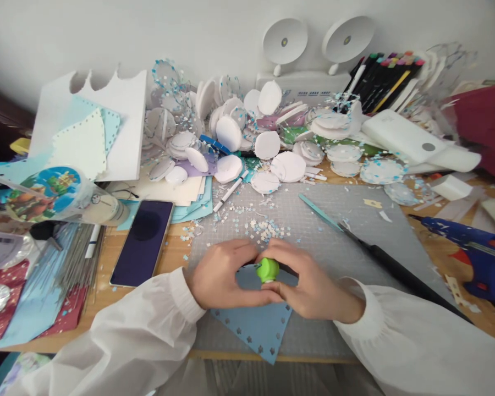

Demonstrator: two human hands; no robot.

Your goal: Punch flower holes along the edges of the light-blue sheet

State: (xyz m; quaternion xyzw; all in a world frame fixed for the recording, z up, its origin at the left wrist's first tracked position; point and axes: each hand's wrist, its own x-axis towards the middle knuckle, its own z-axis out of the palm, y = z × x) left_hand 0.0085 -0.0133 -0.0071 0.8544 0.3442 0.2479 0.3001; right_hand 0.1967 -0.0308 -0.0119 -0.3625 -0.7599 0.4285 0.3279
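Note:
My right hand (313, 280) is closed around a small lime-green craft punch (268, 269), its thumb along the near side and its fingers over the far side. The punch sits at the far part of a blue sheet of paper (251, 324), whose edges carry rows of small flower-shaped holes. My left hand (218, 275) grips this sheet from the left, with the thumb lying across it and reaching the right thumb. Just beyond my hands, many tiny blue and white punched pieces (266, 230) lie on the grey cutting mat (325, 220).
At right lie tweezers (319, 212), a black-handled tool (396, 269) and a blue glue gun (474, 242). A phone (142, 242), wire stems (80, 264) and a lidded cup (74, 192) are at left. White foam discs (268, 144) crowd the back beside a two-headed lamp (305, 88).

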